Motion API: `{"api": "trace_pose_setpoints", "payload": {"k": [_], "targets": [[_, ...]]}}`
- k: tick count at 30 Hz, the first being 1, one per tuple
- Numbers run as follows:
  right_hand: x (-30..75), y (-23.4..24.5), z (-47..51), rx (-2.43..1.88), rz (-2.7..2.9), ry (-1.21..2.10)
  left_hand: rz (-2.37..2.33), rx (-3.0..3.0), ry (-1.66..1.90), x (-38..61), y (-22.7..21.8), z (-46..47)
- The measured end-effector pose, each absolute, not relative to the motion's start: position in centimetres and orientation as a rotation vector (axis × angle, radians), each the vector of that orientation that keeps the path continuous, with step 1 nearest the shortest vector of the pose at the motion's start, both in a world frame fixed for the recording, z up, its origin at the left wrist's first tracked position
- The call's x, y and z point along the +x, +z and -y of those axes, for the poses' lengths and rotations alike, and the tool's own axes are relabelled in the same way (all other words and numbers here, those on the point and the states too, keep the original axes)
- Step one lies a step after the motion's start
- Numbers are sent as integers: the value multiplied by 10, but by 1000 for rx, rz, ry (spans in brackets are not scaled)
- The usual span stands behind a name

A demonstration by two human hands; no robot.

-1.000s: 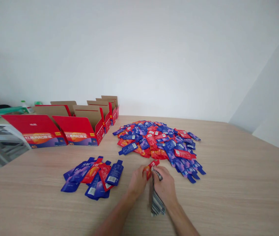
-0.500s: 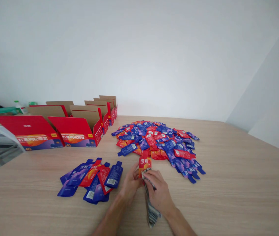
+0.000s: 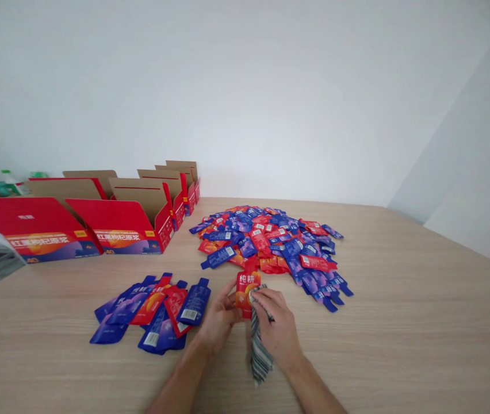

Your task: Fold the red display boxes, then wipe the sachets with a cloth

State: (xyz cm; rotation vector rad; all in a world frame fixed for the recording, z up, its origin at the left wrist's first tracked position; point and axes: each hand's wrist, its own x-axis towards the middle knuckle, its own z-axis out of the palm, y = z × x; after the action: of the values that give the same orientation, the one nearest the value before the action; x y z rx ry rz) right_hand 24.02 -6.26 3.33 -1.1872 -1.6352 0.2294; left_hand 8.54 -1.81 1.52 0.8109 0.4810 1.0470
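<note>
With fingers clamped, my right hand (image 3: 280, 332) holds a striped cloth (image 3: 261, 357), my left hand (image 3: 216, 323) a red pouch (image 3: 245, 292). Heaped pouches (image 3: 262, 240) lie at that pouch's one o'clock.

Cartons (image 3: 109, 215) left of heaped pouches (image 3: 260, 238)
</note>
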Motion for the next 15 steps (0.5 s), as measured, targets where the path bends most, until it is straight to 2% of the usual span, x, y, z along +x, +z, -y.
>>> {"api": "trace_pose_setpoints", "payload": {"k": [10, 15], "targets": [[243, 28, 59, -1153, 1829, 191, -515, 914, 1024, 88, 18, 20], [264, 31, 51, -1270, 1644, 61, -493, 899, 981, 86, 21, 22]]}}
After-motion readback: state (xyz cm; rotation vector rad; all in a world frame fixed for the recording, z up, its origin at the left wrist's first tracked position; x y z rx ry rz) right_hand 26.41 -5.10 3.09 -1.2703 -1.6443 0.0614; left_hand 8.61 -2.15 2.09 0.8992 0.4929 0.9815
